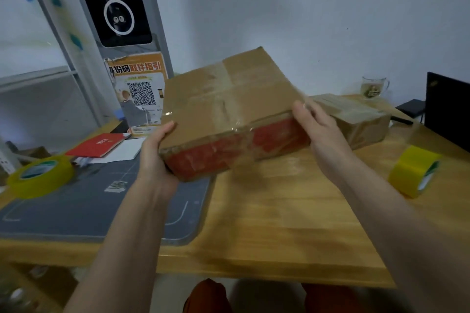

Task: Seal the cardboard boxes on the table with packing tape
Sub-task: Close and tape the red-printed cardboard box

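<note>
Two bare forearms reach in from the bottom edge, above reddish-orange clothing at the frame's foot; the left hand (156,157) grips the near left corner of a flat cardboard box (229,99), thumb on its top face and fingers hidden underneath; the right hand (321,132) clasps the box's near right corner, thumb on the top edge, fingers curled out of sight behind the side; both hands are thus grasping the box, none released. That box is held tilted above the wooden bench (267,211), its far end raised, its near side wall printed red, its top crossed by clear tape strips along the flap seam and across it; whether its lower edge touches the bench cannot be told. Behind the right hand a second cardboard box (361,122) lies on the bench, also bearing shiny tape; beyond it stands a glass mug (375,86). One yellow tape roll (414,171) stands on edge at the right of the bench, well apart from the held box; another yellow tape roll (40,176) lies flat at the far left, on the edge of a grey mat (84,203). A red booklet (99,145) rests on white paper beyond the mat; an orange QR-code poster (140,94) leans behind it; a dark screen (449,112) stands at the right edge.
</note>
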